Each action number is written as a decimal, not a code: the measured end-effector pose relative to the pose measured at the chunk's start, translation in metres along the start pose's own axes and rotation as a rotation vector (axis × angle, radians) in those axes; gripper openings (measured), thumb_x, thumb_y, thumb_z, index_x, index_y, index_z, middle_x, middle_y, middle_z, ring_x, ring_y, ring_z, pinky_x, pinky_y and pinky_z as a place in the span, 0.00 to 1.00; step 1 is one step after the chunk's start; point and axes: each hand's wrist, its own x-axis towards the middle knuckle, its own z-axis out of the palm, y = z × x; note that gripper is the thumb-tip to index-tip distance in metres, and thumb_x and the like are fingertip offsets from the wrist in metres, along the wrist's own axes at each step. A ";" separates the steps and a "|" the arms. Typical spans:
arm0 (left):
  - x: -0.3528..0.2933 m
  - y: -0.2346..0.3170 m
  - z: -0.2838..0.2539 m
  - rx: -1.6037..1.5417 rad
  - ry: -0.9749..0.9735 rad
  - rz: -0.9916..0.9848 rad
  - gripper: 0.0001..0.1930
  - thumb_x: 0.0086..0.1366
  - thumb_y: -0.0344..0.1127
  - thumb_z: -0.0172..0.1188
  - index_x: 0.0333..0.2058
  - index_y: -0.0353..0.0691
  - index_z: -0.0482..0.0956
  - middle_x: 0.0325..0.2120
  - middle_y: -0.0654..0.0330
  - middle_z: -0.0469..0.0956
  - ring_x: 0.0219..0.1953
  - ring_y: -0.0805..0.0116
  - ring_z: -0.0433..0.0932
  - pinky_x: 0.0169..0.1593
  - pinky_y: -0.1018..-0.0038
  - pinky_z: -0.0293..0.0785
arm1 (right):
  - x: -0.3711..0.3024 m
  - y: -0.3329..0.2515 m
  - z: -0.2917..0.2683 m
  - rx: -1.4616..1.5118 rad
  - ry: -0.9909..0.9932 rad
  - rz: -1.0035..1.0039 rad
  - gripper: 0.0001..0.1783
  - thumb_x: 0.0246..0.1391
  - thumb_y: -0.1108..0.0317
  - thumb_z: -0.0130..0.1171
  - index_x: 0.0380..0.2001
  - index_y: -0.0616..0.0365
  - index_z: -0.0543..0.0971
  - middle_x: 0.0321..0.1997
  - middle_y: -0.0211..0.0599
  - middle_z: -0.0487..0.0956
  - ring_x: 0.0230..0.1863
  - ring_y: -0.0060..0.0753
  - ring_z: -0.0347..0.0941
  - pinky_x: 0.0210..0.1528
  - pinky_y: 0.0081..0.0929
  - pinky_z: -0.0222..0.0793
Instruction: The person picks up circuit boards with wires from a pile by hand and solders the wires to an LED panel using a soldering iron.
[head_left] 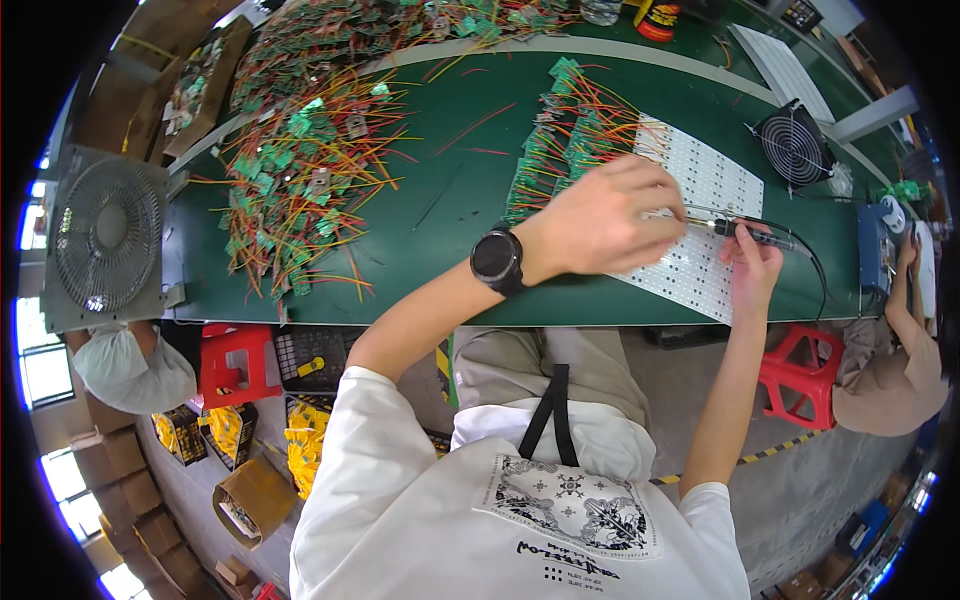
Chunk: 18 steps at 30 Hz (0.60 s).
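My right hand is closed round the black handle of a soldering iron, its metal shaft pointing left. Close to the iron's tip is my left hand, wearing a black watch on the wrist. The left fingers are curled together, and whatever they may pinch is hidden. Beneath both hands lies a white perforated board at a slant on the green table. Rows of small green circuit boards with red wires lie along the board's left side, partly behind my left hand.
To the left, circuit boards with red and yellow wires lie in a loose pile; a larger heap sits behind. A black fan and blue box stand right. A big fan is far left. People sit at both sides.
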 end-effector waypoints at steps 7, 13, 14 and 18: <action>0.052 0.127 -0.070 -0.531 0.165 0.176 0.06 0.46 0.31 0.60 0.22 0.41 0.72 0.25 0.62 0.73 0.27 0.63 0.73 0.27 0.68 0.68 | 0.005 0.005 -0.005 -0.037 0.015 -0.019 0.11 0.57 0.72 0.61 0.41 0.68 0.78 0.25 0.40 0.79 0.21 0.27 0.72 0.23 0.21 0.65; 0.060 0.188 -0.060 -0.817 0.685 0.059 0.11 0.60 0.26 0.59 0.19 0.42 0.73 0.21 0.67 0.68 0.20 0.70 0.68 0.25 0.76 0.63 | 0.005 0.006 -0.005 -0.035 0.030 0.012 0.12 0.57 0.72 0.61 0.42 0.69 0.78 0.25 0.38 0.78 0.21 0.25 0.71 0.25 0.21 0.65; 0.057 0.182 -0.060 -0.818 0.635 0.132 0.09 0.60 0.25 0.58 0.21 0.42 0.75 0.21 0.66 0.67 0.20 0.70 0.68 0.25 0.76 0.62 | 0.005 0.007 -0.005 -0.049 0.023 0.021 0.11 0.58 0.72 0.60 0.42 0.68 0.78 0.26 0.36 0.78 0.22 0.23 0.71 0.27 0.21 0.66; 0.042 0.164 -0.088 -1.003 0.173 0.060 0.10 0.49 0.33 0.62 0.18 0.40 0.69 0.22 0.63 0.70 0.24 0.62 0.70 0.26 0.69 0.65 | 0.008 0.010 -0.012 -0.055 0.018 0.001 0.12 0.58 0.72 0.60 0.42 0.69 0.78 0.27 0.37 0.78 0.24 0.23 0.71 0.28 0.20 0.66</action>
